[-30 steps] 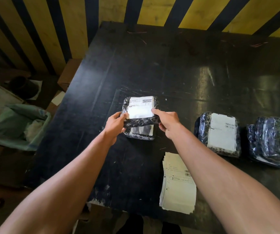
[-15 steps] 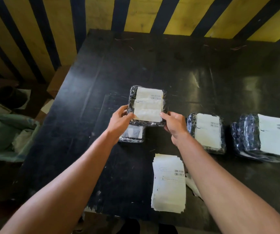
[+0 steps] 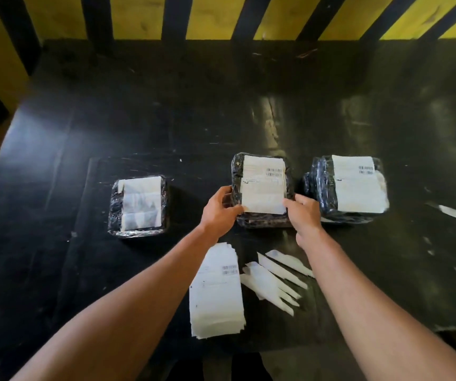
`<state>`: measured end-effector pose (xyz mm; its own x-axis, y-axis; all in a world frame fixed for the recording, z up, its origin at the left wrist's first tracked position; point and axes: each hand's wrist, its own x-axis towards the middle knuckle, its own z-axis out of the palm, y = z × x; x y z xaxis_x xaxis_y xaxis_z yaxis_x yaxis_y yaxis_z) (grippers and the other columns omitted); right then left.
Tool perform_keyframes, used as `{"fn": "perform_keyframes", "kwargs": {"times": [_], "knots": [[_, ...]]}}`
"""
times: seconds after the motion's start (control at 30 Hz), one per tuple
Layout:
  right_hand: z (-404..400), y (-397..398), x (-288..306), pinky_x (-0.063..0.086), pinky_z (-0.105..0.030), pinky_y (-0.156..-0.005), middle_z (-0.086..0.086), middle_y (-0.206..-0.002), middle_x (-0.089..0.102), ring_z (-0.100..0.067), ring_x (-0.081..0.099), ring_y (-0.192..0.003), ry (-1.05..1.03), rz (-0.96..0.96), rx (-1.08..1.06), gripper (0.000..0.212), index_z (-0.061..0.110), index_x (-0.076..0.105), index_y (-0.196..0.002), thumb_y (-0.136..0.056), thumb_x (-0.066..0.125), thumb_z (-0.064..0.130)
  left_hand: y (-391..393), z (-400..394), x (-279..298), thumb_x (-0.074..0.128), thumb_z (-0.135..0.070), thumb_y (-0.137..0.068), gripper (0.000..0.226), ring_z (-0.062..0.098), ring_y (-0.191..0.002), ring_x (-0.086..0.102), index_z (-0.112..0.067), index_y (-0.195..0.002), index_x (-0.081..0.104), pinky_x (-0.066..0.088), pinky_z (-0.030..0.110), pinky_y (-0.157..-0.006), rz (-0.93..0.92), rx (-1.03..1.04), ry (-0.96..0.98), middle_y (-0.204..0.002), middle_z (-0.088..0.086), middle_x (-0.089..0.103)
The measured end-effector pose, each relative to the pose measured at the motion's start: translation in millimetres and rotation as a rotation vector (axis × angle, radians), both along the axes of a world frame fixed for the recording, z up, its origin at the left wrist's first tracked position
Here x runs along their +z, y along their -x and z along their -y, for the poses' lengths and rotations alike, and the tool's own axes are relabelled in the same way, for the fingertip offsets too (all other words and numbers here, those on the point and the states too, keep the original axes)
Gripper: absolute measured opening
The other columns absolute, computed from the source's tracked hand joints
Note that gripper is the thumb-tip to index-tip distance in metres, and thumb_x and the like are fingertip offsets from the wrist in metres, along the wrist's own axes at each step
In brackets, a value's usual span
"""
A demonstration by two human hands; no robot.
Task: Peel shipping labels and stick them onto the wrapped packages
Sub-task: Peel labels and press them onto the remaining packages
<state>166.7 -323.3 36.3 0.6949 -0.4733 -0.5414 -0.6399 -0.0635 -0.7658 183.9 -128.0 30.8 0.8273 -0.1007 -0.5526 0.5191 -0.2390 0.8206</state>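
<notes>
Behind your bench ran a yellow wall with slanted black stripes (image 3: pixel 213 17), and below it the scuffed black table (image 3: pixel 166 119) filled most of the view. On that table stood three black film-wrapped packages in a row. Your far-right stack of packages (image 3: pixel 323 185) carried a white label on top; your left package (image 3: pixel 138 207) sat well apart from the others, its label lying under the clear film. Between them was the middle package (image 3: pixel 262 188), which you held at its near edge from both sides. Your left hand (image 3: pixel 220 213) gripped its near-left corner, thumb on the edge of the shipping label (image 3: pixel 262 185) stuck on top. Your right hand (image 3: pixel 305 215) gripped the near-right corner, fingers curled against the wrap. The package lay just beyond your knuckles, close beside the right stack. Nearer you lay the stack of unpeeled labels (image 3: pixel 217 292), and just right of it the peeled backing strips (image 3: pixel 273 279), fanned out loose.
</notes>
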Motion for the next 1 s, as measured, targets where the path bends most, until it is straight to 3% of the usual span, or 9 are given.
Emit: {"fn": "perform_keyframes", "kwargs": {"times": [0.07, 0.13, 0.27, 0.4, 0.53, 0.67, 0.73, 0.87, 1.0], "knots": [[12.1, -2.9, -5.6, 0.043, -0.037, -0.112, 0.000, -0.140, 0.062, -0.025, 0.056, -0.128, 0.014, -0.040, 0.012, 0.048, 0.011, 0.060, -0.144, -0.096, 0.064, 0.015, -0.5, 10.3, -5.9, 0.073, -0.015, -0.098, 0.062, 0.024, -0.134, 0.059, -0.027, -0.152, 0.046, 0.054, 0.047, -0.106, -0.009, -0.031, -0.031, -0.149, 0.002, 0.059], [20.4, -1.4, -13.3, 0.042, -0.041, -0.117, -0.004, -0.152, 0.056, -0.028, 0.051, -0.139, 0.030, -0.069, 0.063, 0.053, 0.013, 0.055, -0.150, -0.097, 0.064, 0.015, 1.1, 15.3, -11.6, 0.073, -0.016, -0.098, 0.065, 0.023, -0.134, 0.059, -0.027, -0.154, 0.044, 0.054, 0.046, -0.106, -0.012, -0.049, -0.061, -0.150, 0.003, 0.059], [27.6, 11.7, -15.7, 0.041, -0.039, -0.118, -0.006, -0.158, 0.051, -0.026, 0.048, -0.144, 0.184, -0.053, 0.233, 0.055, 0.013, 0.050, -0.153, -0.101, 0.065, 0.022, 8.9, 8.0, -20.2, 0.077, -0.025, -0.096, 0.074, 0.024, -0.136, 0.058, -0.030, -0.159, 0.038, 0.054, 0.046, -0.106, 0.044, -0.074, -0.166, -0.152, 0.004, 0.056], [21.9, 48.0, -15.4, 0.046, -0.037, -0.108, -0.007, -0.153, 0.049, -0.024, 0.050, -0.139, 0.441, 0.042, 0.388, 0.063, 0.018, 0.046, -0.154, -0.097, 0.069, 0.029, 34.1, -19.7, -19.6, 0.075, -0.035, -0.096, 0.066, 0.024, -0.134, 0.058, -0.029, -0.154, 0.044, 0.054, 0.044, -0.107, 0.095, -0.036, -0.290, -0.150, 0.005, 0.055], [0.1, 103.7, -18.2, 0.049, -0.033, -0.097, -0.005, -0.133, 0.056, -0.023, 0.056, -0.124, 0.592, 0.240, 0.513, 0.047, 0.017, 0.059, -0.137, -0.093, 0.072, 0.025, 79.9, -64.4, -17.0, 0.073, -0.034, -0.098, 0.045, 0.016, -0.119, 0.064, -0.023, -0.140, 0.060, 0.053, 0.033, -0.099, 0.143, 0.031, -0.412, -0.135, 0.001, 0.064], [-34.8, 149.8, -29.9, 0.048, -0.024, -0.073, 0.006, -0.098, 0.066, -0.017, 0.066, -0.089, 0.395, 0.134, 0.587, 0.018, 0.021, 0.066, -0.104, -0.089, 0.075, 0.024, 137.2, -102.8, -23.6, 0.075, -0.032, -0.094, 0.033, 0.006, -0.096, 0.067, -0.021, -0.124, 0.067, 0.057, 0.035, -0.094, 0.046, 0.125, -0.474, -0.114, -0.001, 0.071], [-53.9, 163.4, -38.3, 0.046, -0.021, -0.065, 0.005, -0.090, 0.069, -0.014, 0.066, -0.076, 0.277, -0.013, 0.582, 0.018, 0.021, 0.065, -0.098, -0.089, 0.079, 0.028, 164.7, -111.2, -31.5, 0.078, -0.037, -0.092, 0.034, 0.008, -0.094, 0.068, -0.023, -0.120, 0.066, 0.058, 0.034, -0.089, -0.055, 0.166, -0.475, -0.109, -0.003, 0.071], [-80.6, 169.0, -50.6, 0.042, -0.018, -0.063, 0.006, -0.091, 0.069, -0.014, 0.064, -0.083, 0.174, -0.174, 0.556, 0.030, 0.017, 0.067, -0.103, -0.087, 0.083, 0.038, 198.2, -108.8, -48.9, 0.080, -0.041, -0.090, 0.042, 0.011, -0.094, 0.069, -0.023, -0.124, 0.062, 0.060, 0.037, -0.085, -0.217, 0.202, -0.404, -0.109, -0.003, 0.071], [-95.3, 160.5, -57.2, 0.045, -0.026, -0.076, 0.003, -0.099, 0.069, -0.017, 0.065, -0.091, 0.105, -0.246, 0.425, 0.035, 0.014, 0.068, -0.101, -0.083, 0.087, 0.037, 204.9, -102.7, -58.5, 0.081, -0.036, -0.090, 0.039, 0.013, -0.095, 0.071, -0.022, -0.122, 0.063, 0.060, 0.035, -0.084, -0.239, 0.226, -0.342, -0.111, -0.001, 0.074]]}}
